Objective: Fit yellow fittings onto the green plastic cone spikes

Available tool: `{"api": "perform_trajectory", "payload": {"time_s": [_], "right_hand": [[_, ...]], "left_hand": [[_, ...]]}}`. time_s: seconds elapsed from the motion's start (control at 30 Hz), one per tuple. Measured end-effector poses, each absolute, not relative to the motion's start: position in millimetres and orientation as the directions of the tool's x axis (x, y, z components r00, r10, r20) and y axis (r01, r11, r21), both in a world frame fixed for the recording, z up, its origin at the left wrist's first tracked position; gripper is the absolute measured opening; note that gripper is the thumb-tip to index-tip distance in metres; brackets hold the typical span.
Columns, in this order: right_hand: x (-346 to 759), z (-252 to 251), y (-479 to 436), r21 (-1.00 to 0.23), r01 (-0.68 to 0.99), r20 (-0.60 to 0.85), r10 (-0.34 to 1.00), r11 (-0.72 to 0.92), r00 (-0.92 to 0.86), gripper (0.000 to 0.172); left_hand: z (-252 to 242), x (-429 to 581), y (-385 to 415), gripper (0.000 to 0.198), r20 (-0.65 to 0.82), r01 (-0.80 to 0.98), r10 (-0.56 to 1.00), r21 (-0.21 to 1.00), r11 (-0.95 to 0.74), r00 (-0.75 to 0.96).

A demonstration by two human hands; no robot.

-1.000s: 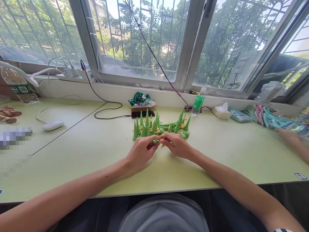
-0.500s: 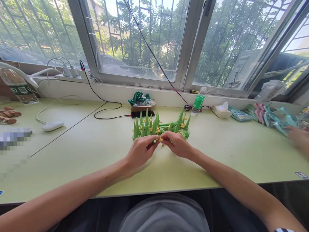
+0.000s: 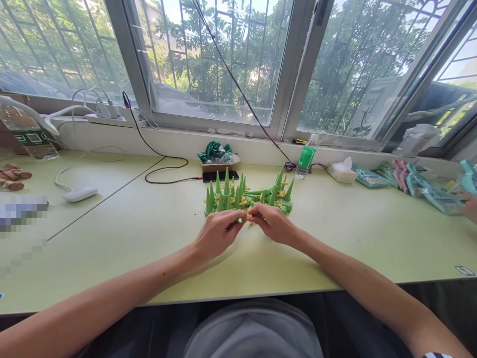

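Both hands meet at the middle of the table, fingertips pinched close together. My left hand [image 3: 218, 232] is closed on a small green plastic piece [image 3: 239, 220], whose end pokes out by the fingertips. My right hand [image 3: 276, 223] pinches a small yellow plastic piece [image 3: 249, 215], which lies between the two hands. Whether the two pieces are joined I cannot tell; the fingers cover most of them. Just beyond the hands stands a cluster of green cone-shaped parts [image 3: 226, 185] with small yellow pieces among them.
Behind the cones are a phone [image 3: 231, 175], a small box with green wrapping [image 3: 218, 166], a water bottle [image 3: 307, 156] and a tissue pack [image 3: 342, 174]. A white mouse [image 3: 80, 194] lies left. Bagged blue items [image 3: 436, 196] lie right, near a co-worker's hand [image 3: 471, 206].
My hands stay nearly in place, with slightly more of the green piece showing. At the right edge, the co-worker's hand has moved away rightward, with a light-blue item now raised beside it.
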State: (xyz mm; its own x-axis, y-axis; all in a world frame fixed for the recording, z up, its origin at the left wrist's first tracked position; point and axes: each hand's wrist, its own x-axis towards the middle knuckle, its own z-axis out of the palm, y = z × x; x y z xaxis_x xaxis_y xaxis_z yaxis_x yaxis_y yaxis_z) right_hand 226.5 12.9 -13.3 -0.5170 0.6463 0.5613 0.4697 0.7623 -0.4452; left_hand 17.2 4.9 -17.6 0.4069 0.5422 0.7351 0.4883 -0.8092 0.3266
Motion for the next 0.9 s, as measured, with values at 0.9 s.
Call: {"api": "perform_trajectory", "payload": {"time_s": [0.9], "right_hand": [[228.7, -14.4, 14.1, -0.316, 0.482, 0.587, 0.567, 0.817, -0.577, 0.018]], "left_hand": [[-17.7, 18.0, 4.2, 0.012, 0.775, 0.417, 0.477, 0.303, -0.857, 0.416]]}}
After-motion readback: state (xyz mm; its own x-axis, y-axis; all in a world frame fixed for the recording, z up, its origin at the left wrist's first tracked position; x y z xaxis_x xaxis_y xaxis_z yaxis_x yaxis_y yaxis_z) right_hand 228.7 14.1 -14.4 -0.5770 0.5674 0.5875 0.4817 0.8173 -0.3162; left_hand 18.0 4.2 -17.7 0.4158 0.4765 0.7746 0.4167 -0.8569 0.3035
